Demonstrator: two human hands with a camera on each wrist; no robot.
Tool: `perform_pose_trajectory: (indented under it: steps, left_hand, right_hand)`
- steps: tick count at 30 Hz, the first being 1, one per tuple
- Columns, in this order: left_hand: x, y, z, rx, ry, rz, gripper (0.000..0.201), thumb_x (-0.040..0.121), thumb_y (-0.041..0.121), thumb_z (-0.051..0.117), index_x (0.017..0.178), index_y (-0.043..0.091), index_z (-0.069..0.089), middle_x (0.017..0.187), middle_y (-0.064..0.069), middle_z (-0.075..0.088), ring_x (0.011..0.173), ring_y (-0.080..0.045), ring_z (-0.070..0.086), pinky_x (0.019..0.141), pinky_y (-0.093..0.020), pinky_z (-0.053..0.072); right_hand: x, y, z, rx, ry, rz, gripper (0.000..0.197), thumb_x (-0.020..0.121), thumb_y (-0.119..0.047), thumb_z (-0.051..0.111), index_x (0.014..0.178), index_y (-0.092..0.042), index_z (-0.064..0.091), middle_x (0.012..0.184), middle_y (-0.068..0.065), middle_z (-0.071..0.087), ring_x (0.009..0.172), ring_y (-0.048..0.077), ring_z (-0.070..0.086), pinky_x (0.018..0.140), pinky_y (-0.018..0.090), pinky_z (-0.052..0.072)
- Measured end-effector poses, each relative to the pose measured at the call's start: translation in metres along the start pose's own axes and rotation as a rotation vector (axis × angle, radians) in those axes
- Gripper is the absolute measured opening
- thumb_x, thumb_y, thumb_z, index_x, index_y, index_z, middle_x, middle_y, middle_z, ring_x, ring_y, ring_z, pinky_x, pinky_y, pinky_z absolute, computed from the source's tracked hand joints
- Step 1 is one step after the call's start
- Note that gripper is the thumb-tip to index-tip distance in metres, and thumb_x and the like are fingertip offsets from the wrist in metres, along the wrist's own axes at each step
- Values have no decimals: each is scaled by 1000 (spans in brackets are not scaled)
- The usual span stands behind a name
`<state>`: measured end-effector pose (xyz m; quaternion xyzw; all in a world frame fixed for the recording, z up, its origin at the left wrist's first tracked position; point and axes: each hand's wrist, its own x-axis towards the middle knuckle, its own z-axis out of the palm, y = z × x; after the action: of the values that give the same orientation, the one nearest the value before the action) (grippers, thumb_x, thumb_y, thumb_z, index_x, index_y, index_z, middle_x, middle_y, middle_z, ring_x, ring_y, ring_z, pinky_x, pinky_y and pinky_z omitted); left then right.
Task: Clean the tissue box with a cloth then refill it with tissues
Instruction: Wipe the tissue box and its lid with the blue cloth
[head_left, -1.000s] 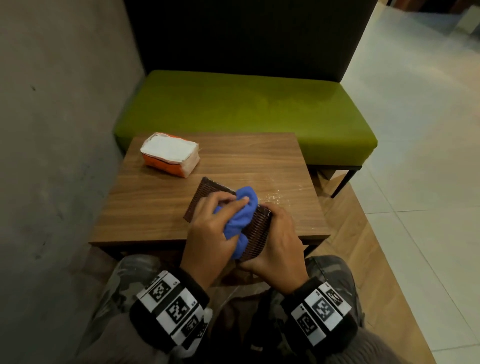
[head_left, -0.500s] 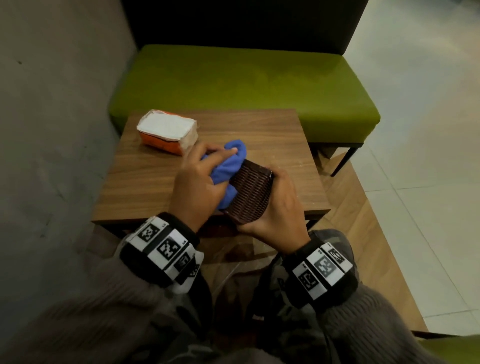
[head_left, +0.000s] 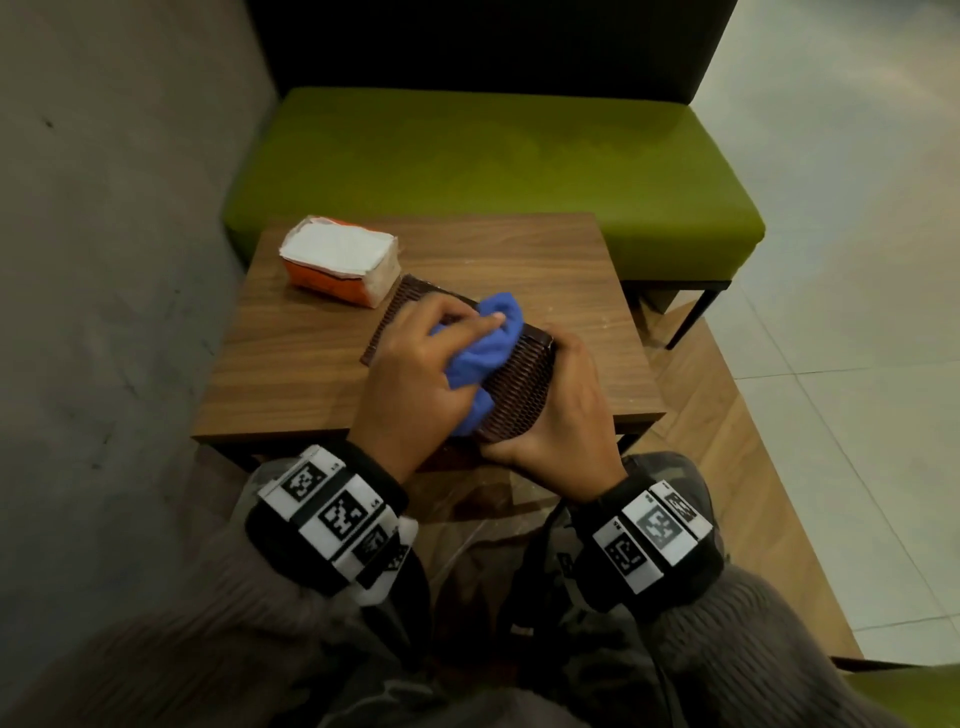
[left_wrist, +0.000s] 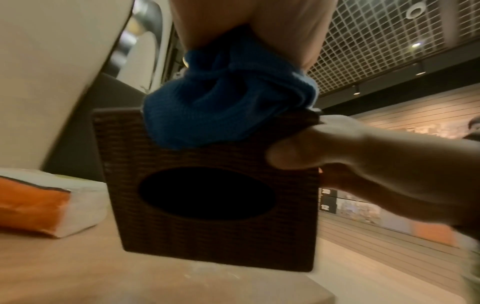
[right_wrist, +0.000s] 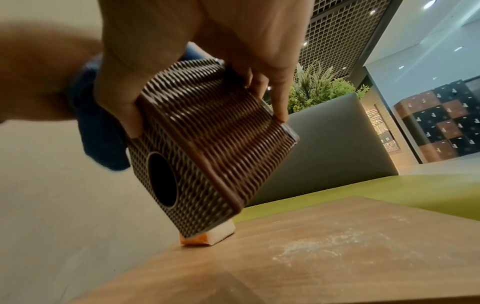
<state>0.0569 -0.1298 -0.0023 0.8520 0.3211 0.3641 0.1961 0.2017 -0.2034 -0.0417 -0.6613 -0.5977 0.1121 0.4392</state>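
A brown woven tissue box (head_left: 519, 384) (left_wrist: 207, 201) (right_wrist: 207, 148) is held tilted above the near edge of the wooden table (head_left: 291, 374), its oval opening facing me. My right hand (head_left: 566, 415) grips its right end, thumb and fingers (right_wrist: 281, 102) curled round the walls. My left hand (head_left: 415, 379) holds a bunched blue cloth (head_left: 483, 348) (left_wrist: 228, 102) (right_wrist: 98, 131) and presses it on the box's upper face. An orange pack of white tissues (head_left: 340, 265) (left_wrist: 33, 203) lies at the table's far left.
A green bench (head_left: 493, 171) with a dark backrest stands behind the table. A grey wall (head_left: 104, 260) runs along the left. White dust (right_wrist: 311, 246) lies on the tabletop to the right of the box. Tiled floor opens to the right.
My left hand has swept the cloth along the box, away from me and back. The box stays tilted in my right hand, and my head view has shifted.
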Motion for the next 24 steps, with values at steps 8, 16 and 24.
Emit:
perform_pose_trajectory:
  steps: [8, 16, 24]
  left_hand:
    - [9, -11, -5, 17, 103, -104, 33, 72, 4, 59, 103, 4, 69, 102, -13, 58, 97, -26, 56, 84, -29, 45]
    - [23, -50, -20, -70, 282, -504, 17, 82, 12, 62, 92, 0, 66, 98, -18, 60, 94, -35, 60, 78, -37, 46]
    - [-8, 0, -3, -32, -70, 102, 42, 73, 10, 57, 114, 7, 66, 109, -14, 58, 102, -22, 53, 90, -31, 45]
  right_hand:
    - [-2, 0, 3, -28, -22, -14, 103, 48, -38, 91, 131, -2, 41, 122, 7, 50, 112, 10, 45, 92, 6, 33]
    - [-11, 0, -1, -45, -16, -13, 104, 47, -40, 90, 132, -3, 40, 120, 5, 49, 110, 3, 40, 89, -2, 29]
    - [-5, -5, 1, -12, -2, -20, 97, 53, -43, 89, 132, -7, 43, 119, -2, 47, 108, 9, 46, 88, 5, 34]
